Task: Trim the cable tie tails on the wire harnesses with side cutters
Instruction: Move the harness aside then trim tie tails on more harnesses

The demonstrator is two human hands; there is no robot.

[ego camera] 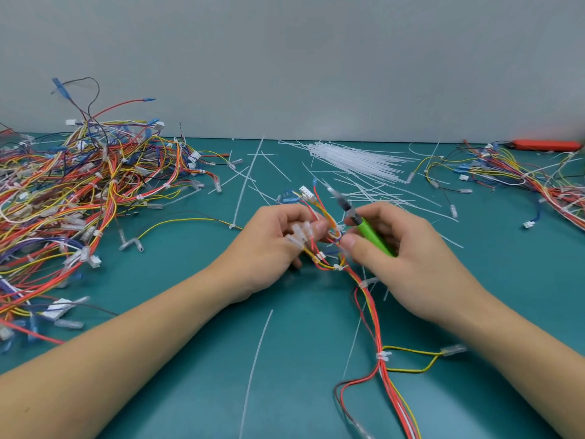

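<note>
Left hand (278,239) pinches the wire harness (326,248); right hand (395,248) grips the side cutters (364,226), whose nose points away toward the desk's far edge.

Teal mat (196,359) carries it all. Big wire pile (72,198) well left of the fingers (349,240), smaller wire heap (538,182) far right. Bundle of white cable ties (357,161) beyond the fingertips, loose ties (256,353) scattered nearer. Orange tool (546,145) at far right edge.
</note>
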